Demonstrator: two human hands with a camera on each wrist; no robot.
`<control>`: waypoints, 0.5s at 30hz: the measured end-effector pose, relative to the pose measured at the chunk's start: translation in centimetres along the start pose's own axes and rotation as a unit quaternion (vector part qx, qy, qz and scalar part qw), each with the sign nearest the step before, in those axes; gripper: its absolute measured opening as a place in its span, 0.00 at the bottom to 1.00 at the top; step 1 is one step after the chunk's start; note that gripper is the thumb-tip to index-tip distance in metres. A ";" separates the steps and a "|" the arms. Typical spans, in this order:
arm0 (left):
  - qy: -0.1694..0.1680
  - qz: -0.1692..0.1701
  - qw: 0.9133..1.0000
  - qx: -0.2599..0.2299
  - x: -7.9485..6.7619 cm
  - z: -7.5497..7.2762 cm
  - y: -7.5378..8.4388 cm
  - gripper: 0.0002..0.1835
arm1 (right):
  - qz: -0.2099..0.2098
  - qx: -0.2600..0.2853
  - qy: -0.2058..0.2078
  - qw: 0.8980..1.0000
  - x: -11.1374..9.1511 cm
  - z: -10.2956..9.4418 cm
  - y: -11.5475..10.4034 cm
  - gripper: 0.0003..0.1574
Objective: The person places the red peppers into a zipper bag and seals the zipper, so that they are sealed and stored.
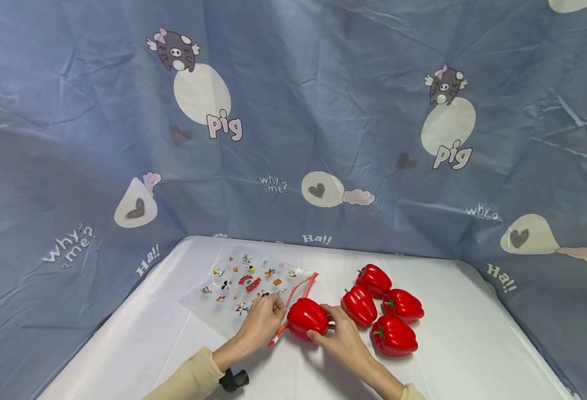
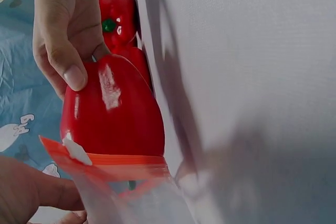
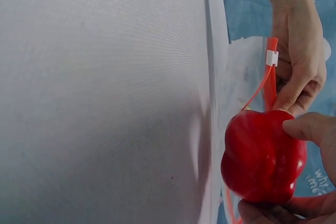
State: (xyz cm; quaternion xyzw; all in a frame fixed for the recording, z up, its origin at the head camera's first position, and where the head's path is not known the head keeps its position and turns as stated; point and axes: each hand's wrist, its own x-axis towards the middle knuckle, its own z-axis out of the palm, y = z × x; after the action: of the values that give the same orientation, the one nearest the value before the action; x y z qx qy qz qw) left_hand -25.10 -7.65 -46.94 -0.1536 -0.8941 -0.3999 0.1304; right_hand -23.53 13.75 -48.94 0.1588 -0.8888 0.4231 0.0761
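Note:
A red bell pepper (image 1: 305, 318) sits at the mouth of a clear zip bag (image 1: 245, 282) printed with cartoon figures. My right hand (image 1: 344, 338) grips the pepper from the right, thumb on one side and fingers on the other. With curled fingers my left hand (image 1: 265, 318) holds the bag's edge by its orange zip strip (image 3: 270, 85). In the left wrist view the pepper's front end meets the open orange rim (image 2: 128, 159), beside a white slider (image 2: 77, 152). Part of the pepper's far end is hidden by the bag there.
Several more red bell peppers (image 1: 394, 335) with green stems lie grouped on the white table (image 1: 453, 333), right of my right hand. Behind the table hangs a blue cloth (image 1: 293, 139) with pig prints. A black device (image 1: 234, 381) is strapped at my left wrist.

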 end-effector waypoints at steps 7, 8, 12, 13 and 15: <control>0.004 0.000 1.000 -0.006 -0.3 0.2 0.5 0.05 | 0.003 -0.009 0.001 1.000 0.0 0.2 0.2 0.42; 0.005 0.000 1.000 -0.006 -0.3 0.2 0.5 0.05 | 0.002 -0.011 0.001 1.000 0.0 0.2 0.3 0.42; 0.007 0.003 1.000 -0.014 -0.5 0.4 0.9 0.06 | -0.006 -0.012 -0.001 1.000 0.0 0.3 0.4 0.42; 0.006 0.004 1.000 -0.016 -0.5 0.5 0.9 0.06 | -0.009 -0.011 -0.001 1.000 0.0 0.3 0.4 0.42; 0.005 0.004 1.000 -0.019 -0.6 0.5 1.1 0.06 | -0.012 -0.011 -0.002 1.000 0.1 0.4 0.5 0.42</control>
State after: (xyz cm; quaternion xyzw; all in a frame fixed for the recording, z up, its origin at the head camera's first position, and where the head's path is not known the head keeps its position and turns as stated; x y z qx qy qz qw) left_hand -24.18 -6.65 -46.71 -0.1575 -0.8853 -0.4168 0.1333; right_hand -23.78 13.75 -49.50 0.1694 -0.8916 0.4121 0.0810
